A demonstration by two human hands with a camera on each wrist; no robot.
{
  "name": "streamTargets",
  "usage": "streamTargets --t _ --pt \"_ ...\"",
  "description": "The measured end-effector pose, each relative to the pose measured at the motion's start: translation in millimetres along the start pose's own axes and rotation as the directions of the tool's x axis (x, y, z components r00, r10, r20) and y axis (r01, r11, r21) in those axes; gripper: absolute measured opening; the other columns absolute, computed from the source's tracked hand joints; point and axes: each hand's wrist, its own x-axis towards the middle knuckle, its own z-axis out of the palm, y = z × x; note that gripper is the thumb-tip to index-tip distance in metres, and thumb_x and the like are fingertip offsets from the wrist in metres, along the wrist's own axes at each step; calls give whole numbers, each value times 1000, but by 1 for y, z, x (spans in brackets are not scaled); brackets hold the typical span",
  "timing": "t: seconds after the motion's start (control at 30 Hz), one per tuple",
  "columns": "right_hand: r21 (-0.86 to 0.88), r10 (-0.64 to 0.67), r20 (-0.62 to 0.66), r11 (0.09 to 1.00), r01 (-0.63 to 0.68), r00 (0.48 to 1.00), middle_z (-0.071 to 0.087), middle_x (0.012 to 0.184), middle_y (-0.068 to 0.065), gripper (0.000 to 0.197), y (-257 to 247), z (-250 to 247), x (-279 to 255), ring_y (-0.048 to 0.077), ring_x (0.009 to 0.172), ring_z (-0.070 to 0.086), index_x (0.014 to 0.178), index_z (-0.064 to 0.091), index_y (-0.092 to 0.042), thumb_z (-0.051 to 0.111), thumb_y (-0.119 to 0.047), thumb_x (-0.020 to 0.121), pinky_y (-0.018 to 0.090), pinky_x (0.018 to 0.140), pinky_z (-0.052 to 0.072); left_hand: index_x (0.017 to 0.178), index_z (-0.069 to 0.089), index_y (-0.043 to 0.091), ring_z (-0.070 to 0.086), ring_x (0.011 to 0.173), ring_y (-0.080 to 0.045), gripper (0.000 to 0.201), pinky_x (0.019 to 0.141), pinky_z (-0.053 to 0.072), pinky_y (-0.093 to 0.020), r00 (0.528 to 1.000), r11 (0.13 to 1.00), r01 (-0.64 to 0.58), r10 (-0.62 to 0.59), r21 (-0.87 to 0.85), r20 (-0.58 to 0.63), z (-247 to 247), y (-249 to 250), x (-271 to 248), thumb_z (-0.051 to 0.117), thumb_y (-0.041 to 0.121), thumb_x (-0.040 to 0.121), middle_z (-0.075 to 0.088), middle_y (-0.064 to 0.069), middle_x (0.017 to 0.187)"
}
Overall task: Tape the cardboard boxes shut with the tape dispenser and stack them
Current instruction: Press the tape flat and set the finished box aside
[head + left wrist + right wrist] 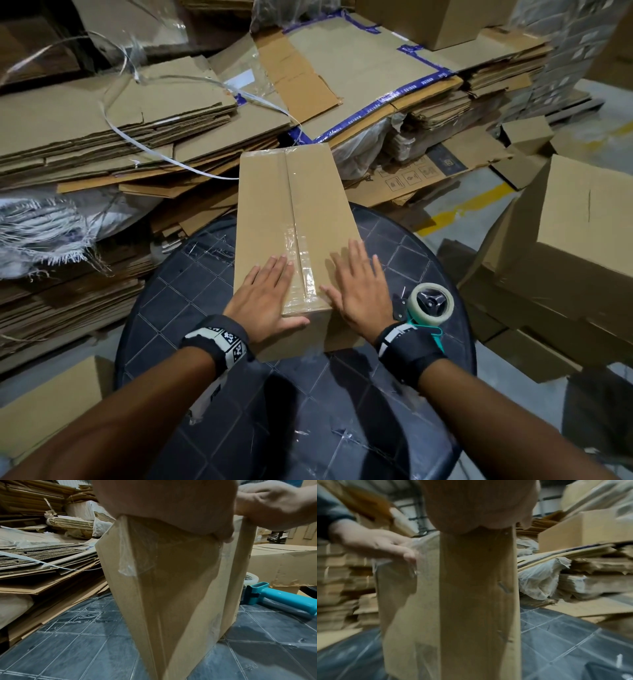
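Note:
A long brown cardboard box lies on the round dark table, its top seam covered with clear tape. My left hand lies flat on the near left of the lid, fingers straight, thumb over the front edge. My right hand lies flat on the near right of the lid. Both press beside the tape. The tape dispenser, with a teal handle and a clear roll, rests on the table right of the box. The box's near end carries tape folded down; its side fills the right wrist view.
Flattened cardboard sheets with loose white strapping pile behind and left of the table. Made-up boxes stand stacked at the right. Another box sits low at the near left. A yellow floor line runs right of the table.

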Motion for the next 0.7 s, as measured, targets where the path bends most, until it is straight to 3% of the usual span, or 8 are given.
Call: streamTargets --t 0.1,0.23,0.33,0.4,0.47,0.53,0.7 --pt "-75 -255 112 962 264 960 31 158 24 85 17 6 -3 37 148 28 148 34 -13 10 -75 95 62 111 36 159 -2 9 -4 155 -26 120 125 2 -45 1000 1000 -5 5 16 8 0 1 1 18 94 77 -6 -13 167" --pt "-127 -318 179 931 342 931 36 156 22 92 20 3 0 38 147 32 146 43 -12 15 -80 91 60 111 38 159 7 7 5 155 -29 121 125 11 -48 1000 999 -12 12 33 -3 -1 1 -1 13 95 75 4 -15 167" --pt "-98 -237 128 963 250 963 39 155 22 89 16 0 -6 38 146 33 145 44 -13 15 -78 93 58 114 34 153 34 5 32 147 -31 116 118 30 -48 999 1000 -9 10 22 -35 0 3 -9 10 92 81 34 -17 159" --pt "-74 -94 45 993 97 995 40 154 21 79 7 2 -9 39 146 31 145 45 -13 21 -71 97 58 116 29 148 43 4 40 143 -30 112 115 35 -47 998 1000 -7 6 -22 -61 -1 4 -12 8 89 85 43 -16 153" --pt "-80 32 -19 996 -33 999 40 153 21 71 -3 4 -11 41 147 28 146 44 -14 29 -63 97 60 116 27 152 37 6 32 148 -28 111 119 27 -47 997 997 19 -24 -69 -78 -2 4 -14 -4 85 85 36 -13 159" --pt "-83 78 -73 993 -84 994 39 152 22 68 -7 4 -12 42 146 29 147 40 -16 34 -59 95 65 113 28 156 29 12 21 152 -28 109 122 18 -48 986 984 139 -148 -109 -75 -4 8 -14 -14 80 83 26 -11 163" --pt "83 249 -110 967 -241 962 35 155 23 64 -14 13 -20 44 147 27 148 36 -15 35 -52 95 63 113 28 160 13 20 4 154 -30 85 120 6 -60 883 866 458 -469 -198 -7 -6 27 -20 6 72 92 8 -10 167"
